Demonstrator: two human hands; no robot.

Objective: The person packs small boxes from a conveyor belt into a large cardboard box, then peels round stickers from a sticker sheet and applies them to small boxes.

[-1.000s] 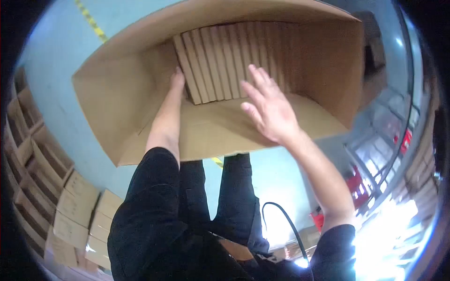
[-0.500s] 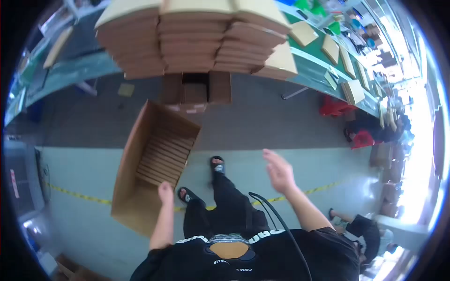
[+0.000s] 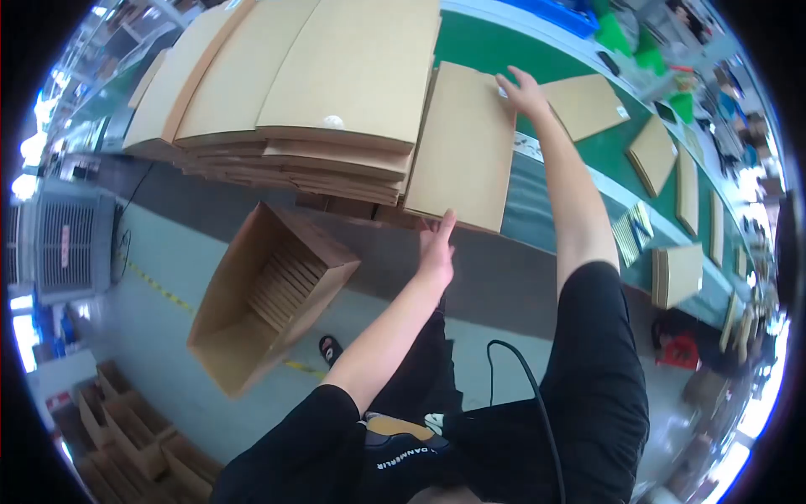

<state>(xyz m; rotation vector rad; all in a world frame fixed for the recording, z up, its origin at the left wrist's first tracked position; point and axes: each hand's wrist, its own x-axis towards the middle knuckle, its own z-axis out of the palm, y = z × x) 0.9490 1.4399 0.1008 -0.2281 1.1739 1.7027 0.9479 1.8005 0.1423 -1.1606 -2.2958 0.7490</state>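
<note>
A flat tan cardboard box (image 3: 464, 143) lies on the green-topped workbench, right beside a taller stack of similar flat boxes (image 3: 353, 71). At its near edge is my left hand (image 3: 437, 252), thumb pointing up and fingers apart, the fingertips partly hidden below the edge. My right hand (image 3: 526, 97) reaches over its far right corner with the fingers spread, the tips at the cardboard. Neither hand is visibly closed round the box. On the floor to the left stands a large open carton (image 3: 222, 311) with a row of flat boxes (image 3: 285, 286) inside.
More flat boxes (image 3: 588, 105) lie along the green bench surface (image 3: 478, 38) to the right. A small pile (image 3: 677, 275) sits at the bench edge near a red stool (image 3: 678, 351). Open cartons (image 3: 134, 420) stand at lower left, and a grey machine (image 3: 75, 244) at far left.
Both my hands have moved from beside my body up to the flat box on the bench. My view has shifted toward the bench, and the open carton appears slightly lower.
</note>
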